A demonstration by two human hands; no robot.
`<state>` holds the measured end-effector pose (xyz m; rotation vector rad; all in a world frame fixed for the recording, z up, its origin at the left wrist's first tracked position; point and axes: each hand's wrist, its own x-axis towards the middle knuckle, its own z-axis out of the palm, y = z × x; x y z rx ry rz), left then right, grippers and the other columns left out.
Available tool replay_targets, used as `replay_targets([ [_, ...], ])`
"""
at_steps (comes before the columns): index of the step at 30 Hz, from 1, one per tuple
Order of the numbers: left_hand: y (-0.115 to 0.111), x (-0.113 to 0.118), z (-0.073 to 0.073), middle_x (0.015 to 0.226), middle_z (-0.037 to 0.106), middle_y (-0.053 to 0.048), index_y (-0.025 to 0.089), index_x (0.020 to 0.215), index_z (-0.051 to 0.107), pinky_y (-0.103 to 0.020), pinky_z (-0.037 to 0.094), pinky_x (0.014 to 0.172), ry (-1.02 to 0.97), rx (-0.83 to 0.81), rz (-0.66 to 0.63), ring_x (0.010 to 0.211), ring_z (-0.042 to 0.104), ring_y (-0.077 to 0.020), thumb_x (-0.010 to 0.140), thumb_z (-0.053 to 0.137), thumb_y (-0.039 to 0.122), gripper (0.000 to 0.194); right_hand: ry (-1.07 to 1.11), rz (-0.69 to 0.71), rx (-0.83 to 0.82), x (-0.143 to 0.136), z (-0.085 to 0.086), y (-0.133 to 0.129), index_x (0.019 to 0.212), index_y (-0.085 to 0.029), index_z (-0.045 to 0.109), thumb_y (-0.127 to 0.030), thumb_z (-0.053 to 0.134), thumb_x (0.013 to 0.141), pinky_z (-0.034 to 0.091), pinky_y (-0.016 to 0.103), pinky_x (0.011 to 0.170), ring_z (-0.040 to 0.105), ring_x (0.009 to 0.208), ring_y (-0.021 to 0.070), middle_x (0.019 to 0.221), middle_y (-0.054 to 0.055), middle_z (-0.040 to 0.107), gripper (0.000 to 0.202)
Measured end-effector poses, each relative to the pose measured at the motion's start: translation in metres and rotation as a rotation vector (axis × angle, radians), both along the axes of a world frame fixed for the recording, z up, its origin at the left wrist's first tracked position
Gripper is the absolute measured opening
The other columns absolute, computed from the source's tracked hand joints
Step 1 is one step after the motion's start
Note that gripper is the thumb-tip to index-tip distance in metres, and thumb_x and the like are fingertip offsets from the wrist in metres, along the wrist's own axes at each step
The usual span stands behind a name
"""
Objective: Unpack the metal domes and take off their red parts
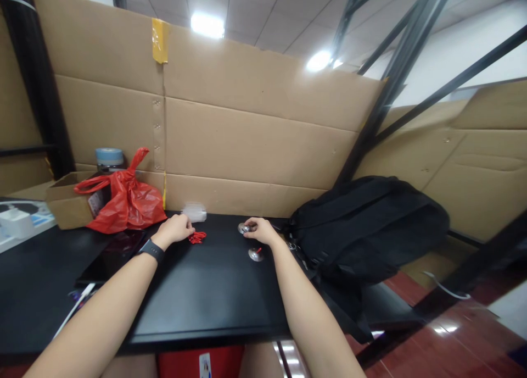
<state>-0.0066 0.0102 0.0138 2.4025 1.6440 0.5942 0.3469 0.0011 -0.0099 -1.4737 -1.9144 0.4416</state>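
Observation:
My left hand (pixel 178 228), with a dark watch on its wrist, is at the back of the black table, its fingers closed at the edge of a small bundle of red cord (pixel 198 237). The cord lies on the tabletop. To the right, my right hand (pixel 260 231) pinches the near side of a shiny round metal disc (pixel 241 228). A second domed metal disc (pixel 255 255), with a short red piece sticking up from its middle, rests just in front of that hand. Fingertips partly cover the first disc.
Behind my left hand is a clear plastic box (pixel 195 213). A red plastic bag (pixel 129 199), a cardboard box (pixel 69 202) and a dark tablet (pixel 113 253) are at left. A black backpack (pixel 370 229) occupies the right. Cardboard panels (pixel 255 142) wall the back.

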Motion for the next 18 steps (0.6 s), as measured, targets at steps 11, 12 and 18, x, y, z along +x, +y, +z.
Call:
replay_targets([
  [11, 0.009, -0.005, -0.004, 0.096, 0.077, -0.007, 0.023, 0.091, 0.075, -0.024, 0.051, 0.080, 0.036, -0.007, -0.044, 0.089, 0.071, -0.0204, 0.077, 0.057, 0.019, 0.022, -0.076, -0.002, 0.055, -0.009, 0.003, 0.000, 0.098, -0.021, 0.079, -0.025, 0.074, 0.074, 0.052, 0.032, 0.081, 0.070, 0.083, 0.0228, 0.092, 0.006, 0.078, 0.025],
  [12, 0.009, -0.005, -0.004, 0.098, 0.077, -0.007, 0.022, 0.092, 0.075, -0.024, 0.051, 0.081, 0.045, -0.017, -0.058, 0.091, 0.071, -0.0203, 0.076, 0.055, 0.015, 0.027, -0.096, 0.010, 0.034, -0.009, 0.004, -0.001, 0.100, -0.021, 0.079, -0.023, 0.073, 0.074, 0.052, 0.032, 0.082, 0.070, 0.084, 0.0224, 0.095, 0.006, 0.078, 0.027],
  [18, 0.004, 0.000, 0.000, 0.097, 0.078, -0.005, 0.020, 0.094, 0.078, -0.023, 0.050, 0.083, 0.073, -0.053, -0.175, 0.093, 0.071, -0.0200, 0.065, 0.047, 0.000, 0.047, -0.209, 0.107, -0.065, 0.000, 0.018, -0.011, 0.126, -0.022, 0.065, -0.027, 0.080, 0.067, 0.045, 0.032, 0.099, 0.061, 0.113, 0.0240, 0.130, 0.009, 0.064, 0.061],
])
